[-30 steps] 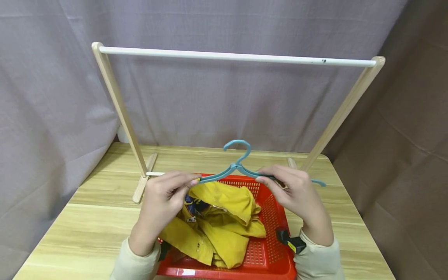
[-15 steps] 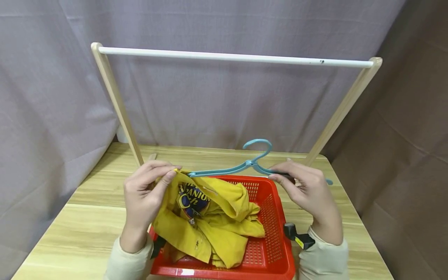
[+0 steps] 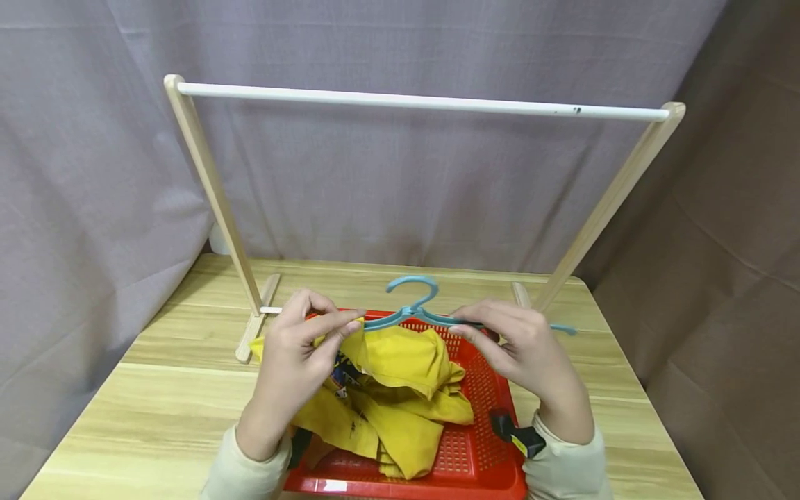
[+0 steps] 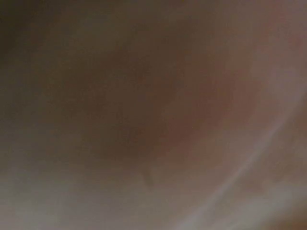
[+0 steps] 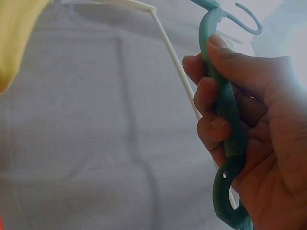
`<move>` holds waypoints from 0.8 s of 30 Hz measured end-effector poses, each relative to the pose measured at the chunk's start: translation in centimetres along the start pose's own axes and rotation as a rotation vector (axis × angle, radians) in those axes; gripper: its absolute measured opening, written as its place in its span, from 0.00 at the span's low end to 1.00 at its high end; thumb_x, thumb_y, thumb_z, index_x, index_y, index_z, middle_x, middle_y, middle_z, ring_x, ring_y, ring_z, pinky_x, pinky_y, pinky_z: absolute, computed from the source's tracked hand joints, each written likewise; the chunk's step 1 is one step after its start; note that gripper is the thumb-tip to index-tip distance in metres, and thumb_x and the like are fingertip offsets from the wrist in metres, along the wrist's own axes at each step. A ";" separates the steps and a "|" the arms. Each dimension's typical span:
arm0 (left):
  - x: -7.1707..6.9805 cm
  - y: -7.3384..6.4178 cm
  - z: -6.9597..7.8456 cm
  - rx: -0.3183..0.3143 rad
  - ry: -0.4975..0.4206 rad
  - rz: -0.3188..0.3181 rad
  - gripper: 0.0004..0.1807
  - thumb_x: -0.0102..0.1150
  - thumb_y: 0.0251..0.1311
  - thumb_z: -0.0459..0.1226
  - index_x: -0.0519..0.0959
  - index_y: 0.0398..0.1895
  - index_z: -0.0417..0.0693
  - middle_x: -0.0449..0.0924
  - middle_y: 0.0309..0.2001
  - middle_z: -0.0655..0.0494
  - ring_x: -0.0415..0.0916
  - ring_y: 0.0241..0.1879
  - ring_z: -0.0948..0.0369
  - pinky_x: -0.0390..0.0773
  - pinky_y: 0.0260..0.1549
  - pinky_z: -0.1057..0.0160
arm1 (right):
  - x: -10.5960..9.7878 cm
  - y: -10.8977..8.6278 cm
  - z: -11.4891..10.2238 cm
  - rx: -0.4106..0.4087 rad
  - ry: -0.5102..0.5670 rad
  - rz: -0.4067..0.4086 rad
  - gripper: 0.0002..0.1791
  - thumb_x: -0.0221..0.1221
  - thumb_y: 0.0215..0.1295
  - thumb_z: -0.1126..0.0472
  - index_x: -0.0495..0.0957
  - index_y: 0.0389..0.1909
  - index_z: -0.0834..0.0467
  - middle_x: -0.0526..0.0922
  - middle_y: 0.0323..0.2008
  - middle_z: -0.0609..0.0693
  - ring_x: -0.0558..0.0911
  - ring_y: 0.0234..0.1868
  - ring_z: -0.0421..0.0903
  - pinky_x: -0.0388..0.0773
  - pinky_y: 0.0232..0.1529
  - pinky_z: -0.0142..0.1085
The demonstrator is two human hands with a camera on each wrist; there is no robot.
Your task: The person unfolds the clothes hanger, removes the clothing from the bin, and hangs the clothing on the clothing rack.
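A blue-green clothes hanger (image 3: 412, 310) is held level above the basket, hook upward. My right hand (image 3: 526, 354) grips its right arm; in the right wrist view, the fingers curl round the hanger (image 5: 228, 110). With thumb and fingers my left hand (image 3: 298, 364) pinches an edge of a yellow garment (image 3: 409, 430) right at the hanger's left end, which the cloth and fingers hide. Dark printed lettering shows on the garment, most of which lies crumpled in the red basket (image 3: 490, 417). Only a dark blur fills the left wrist view.
Behind the basket stands a wooden rack with a white rail (image 3: 400, 101) and slanted posts (image 3: 212, 187). Its feet rest on the wood-grain table (image 3: 150, 417). Grey curtains (image 3: 400, 187) hang behind and at the sides.
The left hand first drew the garment's edge left, then brought it back right to the hanger's end. The hanger swung right and has now come back left and lower.
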State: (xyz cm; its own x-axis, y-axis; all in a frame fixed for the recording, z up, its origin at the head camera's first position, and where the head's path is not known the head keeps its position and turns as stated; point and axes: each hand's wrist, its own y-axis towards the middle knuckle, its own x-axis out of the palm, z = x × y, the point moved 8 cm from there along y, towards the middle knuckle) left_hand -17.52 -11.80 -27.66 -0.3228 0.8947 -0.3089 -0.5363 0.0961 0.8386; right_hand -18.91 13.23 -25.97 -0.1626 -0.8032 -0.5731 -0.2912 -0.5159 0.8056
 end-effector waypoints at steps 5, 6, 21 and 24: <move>0.1 -0.1 -0.3 -0.015 0.035 -0.115 0.11 0.74 0.54 0.31 0.90 0.42 0.47 0.76 0.32 0.63 0.66 0.26 0.67 0.64 0.24 0.77 | -0.6 -0.2 0.4 0.021 -0.022 0.016 0.13 0.61 0.72 0.53 0.86 0.38 0.59 0.84 0.30 0.45 0.70 0.22 0.32 0.66 0.23 0.20; 0.0 -0.1 -0.4 -0.009 0.040 -0.133 0.12 0.74 0.54 0.32 0.89 0.43 0.47 0.77 0.32 0.64 0.67 0.26 0.67 0.64 0.24 0.77 | -0.8 -0.2 0.5 0.027 -0.023 0.021 0.13 0.61 0.72 0.53 0.86 0.38 0.59 0.84 0.29 0.45 0.69 0.22 0.32 0.65 0.23 0.20; 0.4 -0.4 -0.8 0.003 0.129 -0.220 0.10 0.73 0.57 0.33 0.88 0.43 0.45 0.86 0.37 0.58 0.80 0.33 0.64 0.78 0.34 0.73 | -1.5 -0.6 0.6 0.036 -0.037 0.023 0.13 0.61 0.72 0.52 0.86 0.38 0.58 0.84 0.31 0.45 0.70 0.24 0.32 0.66 0.25 0.20; 0.4 -0.4 -0.6 -0.010 0.116 -0.193 0.09 0.73 0.56 0.32 0.89 0.41 0.46 0.86 0.36 0.58 0.80 0.32 0.64 0.79 0.31 0.72 | -1.2 -0.4 0.2 0.011 -0.016 0.020 0.09 0.63 0.70 0.56 0.86 0.39 0.59 0.84 0.31 0.45 0.71 0.24 0.33 0.66 0.25 0.20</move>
State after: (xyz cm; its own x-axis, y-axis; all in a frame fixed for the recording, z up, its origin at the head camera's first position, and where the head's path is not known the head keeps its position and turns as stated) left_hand -17.95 -11.71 -28.39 -0.3004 0.8038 -0.5135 -0.6043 0.2562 0.7545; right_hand -18.79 14.45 -25.61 -0.1831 -0.8083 -0.5596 -0.2981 -0.4967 0.8151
